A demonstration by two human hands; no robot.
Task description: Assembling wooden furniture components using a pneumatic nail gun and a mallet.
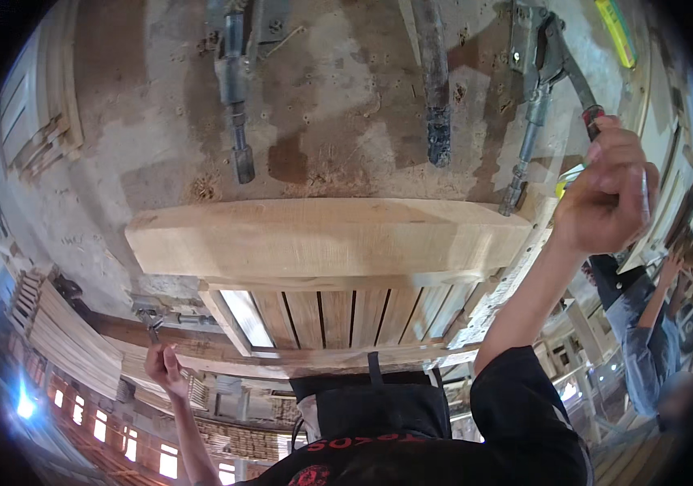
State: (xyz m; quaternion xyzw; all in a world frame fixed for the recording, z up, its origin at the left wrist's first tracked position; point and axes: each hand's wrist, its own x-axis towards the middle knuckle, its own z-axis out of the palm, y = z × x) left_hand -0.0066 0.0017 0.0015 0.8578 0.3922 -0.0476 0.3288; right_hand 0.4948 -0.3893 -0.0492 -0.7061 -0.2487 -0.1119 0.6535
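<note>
My right hand is closed around the red grip of a metal toggle clamp at the upper right. That clamp's threaded spindle points down to the right end of a thick, pale wooden beam. Lower left, my left hand is wrapped round the handle of another toggle clamp, whose rod lies toward the frame's left side. Between the clamps sits a wooden frame with several slats parted by dark gaps, its far edge against the beam. My fingers partly hide both handles.
Another clamp spindle and a dark metal bar extend over the stained worktop beyond the beam. A yellow tool lies at the far right. Wooden pieces are stacked at left. Another person is at the right.
</note>
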